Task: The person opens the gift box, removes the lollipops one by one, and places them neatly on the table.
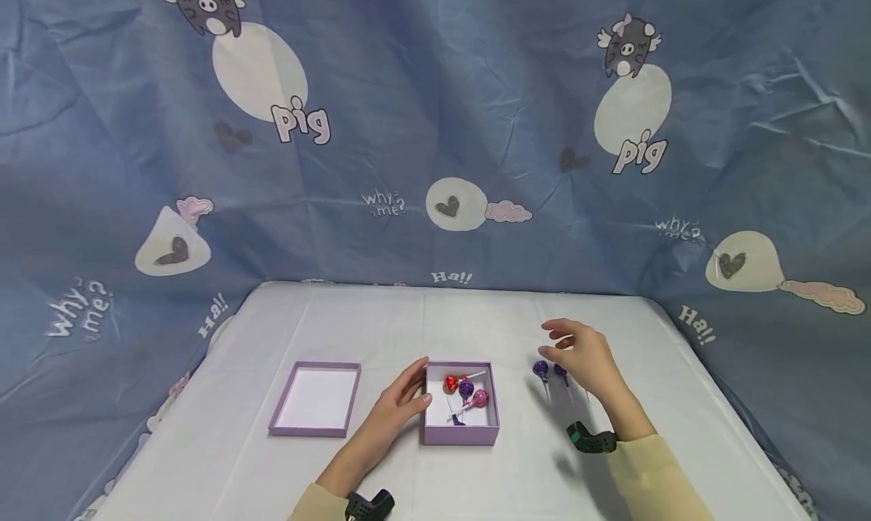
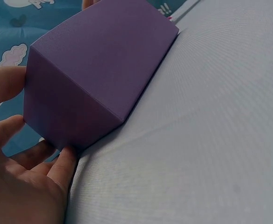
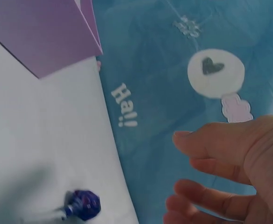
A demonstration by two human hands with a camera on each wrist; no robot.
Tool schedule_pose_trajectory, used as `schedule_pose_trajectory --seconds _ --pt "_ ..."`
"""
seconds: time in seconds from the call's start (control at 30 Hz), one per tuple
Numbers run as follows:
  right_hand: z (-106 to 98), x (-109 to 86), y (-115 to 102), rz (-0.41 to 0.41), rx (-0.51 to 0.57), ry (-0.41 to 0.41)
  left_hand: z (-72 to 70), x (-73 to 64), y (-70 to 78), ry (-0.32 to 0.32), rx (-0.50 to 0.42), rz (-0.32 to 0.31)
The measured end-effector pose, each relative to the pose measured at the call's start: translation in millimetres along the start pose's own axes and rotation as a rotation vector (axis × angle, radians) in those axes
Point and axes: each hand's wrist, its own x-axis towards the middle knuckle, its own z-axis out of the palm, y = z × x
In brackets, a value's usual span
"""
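My left hand (image 1: 395,404) rests its fingertips against the left side of a lilac box (image 1: 463,435), thumb near the top edge. In the left wrist view the fingers and thumb touch one purple wall of that box (image 2: 99,60). Inside lie several lollipops, among them a red one (image 1: 450,384), a purple one (image 1: 466,389) and a pink one (image 1: 480,398). To the right, my right hand (image 1: 585,358) hovers with bent fingers, nothing between them. Below it are purple lollipops (image 1: 540,369) on the table; the hand partly hides some. One purple lollipop (image 3: 86,205) also shows in the right wrist view.
A shallow lilac lid (image 1: 314,400) lies to the left of the box, inner side up. All of this is on a table with a white cloth (image 1: 381,317). Behind the table hangs a blue printed curtain (image 1: 381,128).
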Motion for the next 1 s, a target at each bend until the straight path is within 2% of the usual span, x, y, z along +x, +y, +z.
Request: schedule_pose_trajectory --seconds 0.5,0.73,1.0 --pt "27 -9.8 -32 -0.091 0.088 -0.080 0.6 -0.2 2.0 0.017 0.022 -0.006" --pt "40 -13.8 -43 -0.154 0.080 -0.115 -0.2 -1.0 2.8 0.031 0.041 0.008" --pt "48 -19.0 -50 -0.192 0.104 -0.146 1.4 -0.9 2.2 0.018 0.033 0.005"
